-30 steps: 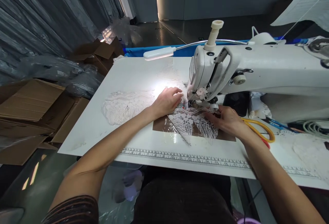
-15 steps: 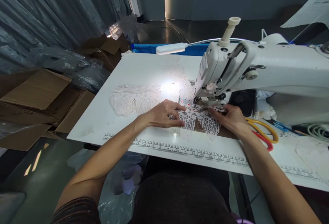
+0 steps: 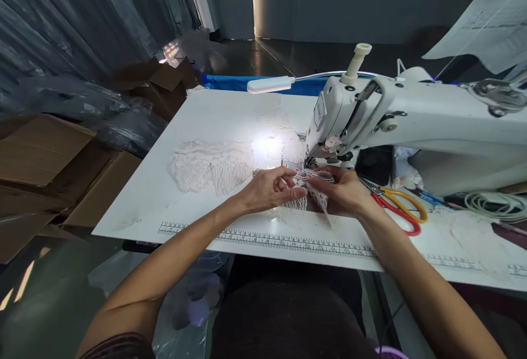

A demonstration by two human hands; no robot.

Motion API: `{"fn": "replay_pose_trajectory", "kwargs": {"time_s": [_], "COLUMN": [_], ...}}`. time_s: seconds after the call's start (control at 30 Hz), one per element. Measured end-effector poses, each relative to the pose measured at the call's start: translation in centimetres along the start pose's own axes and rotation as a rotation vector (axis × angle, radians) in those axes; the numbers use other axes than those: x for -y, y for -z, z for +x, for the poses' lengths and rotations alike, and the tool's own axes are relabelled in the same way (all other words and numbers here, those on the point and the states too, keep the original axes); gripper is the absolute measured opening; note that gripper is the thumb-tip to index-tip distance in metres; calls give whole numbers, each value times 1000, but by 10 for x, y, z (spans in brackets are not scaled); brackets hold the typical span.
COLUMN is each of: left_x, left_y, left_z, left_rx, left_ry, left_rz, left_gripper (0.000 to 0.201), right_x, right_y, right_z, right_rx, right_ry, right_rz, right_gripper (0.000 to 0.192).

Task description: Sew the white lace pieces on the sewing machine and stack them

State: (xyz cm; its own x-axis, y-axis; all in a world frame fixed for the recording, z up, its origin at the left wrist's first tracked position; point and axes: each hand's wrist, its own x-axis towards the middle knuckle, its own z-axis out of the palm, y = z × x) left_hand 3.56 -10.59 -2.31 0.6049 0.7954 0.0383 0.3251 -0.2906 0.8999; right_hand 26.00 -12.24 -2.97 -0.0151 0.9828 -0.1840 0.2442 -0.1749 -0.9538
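The right hand (image 3: 345,189) is clamping thumb and fingers on the lace (image 3: 315,174), just before the machine (image 3: 329,120), whose head is blocking the far side. The left hand (image 3: 272,190) is touching the lace, its grip unclear. Scissors (image 3: 405,211) are lying beside the right wrist; more lace (image 3: 193,167) is lying left; a lamp (image 3: 269,84) is hanging beyond.

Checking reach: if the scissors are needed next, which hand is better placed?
Right, most likely. The scissors lie close to the right hand, on its outer side; the left hand is farther off. One catch: the right hand is pinching the lace, so it would have to let go first.
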Motion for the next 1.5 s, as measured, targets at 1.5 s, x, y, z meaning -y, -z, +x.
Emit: {"fn": "replay_pose_trajectory", "kwargs": {"time_s": [1.5], "left_x": [-4], "left_y": [0], "left_z": [1], "left_rx": [-93], "left_ry": [302], "left_rz": [233], "left_gripper": [60], "right_x": [-29], "right_y": [19], "right_z": [-14], "right_rx": [208], "right_ry": [753], "right_rz": [-776], "right_gripper": [36]}}
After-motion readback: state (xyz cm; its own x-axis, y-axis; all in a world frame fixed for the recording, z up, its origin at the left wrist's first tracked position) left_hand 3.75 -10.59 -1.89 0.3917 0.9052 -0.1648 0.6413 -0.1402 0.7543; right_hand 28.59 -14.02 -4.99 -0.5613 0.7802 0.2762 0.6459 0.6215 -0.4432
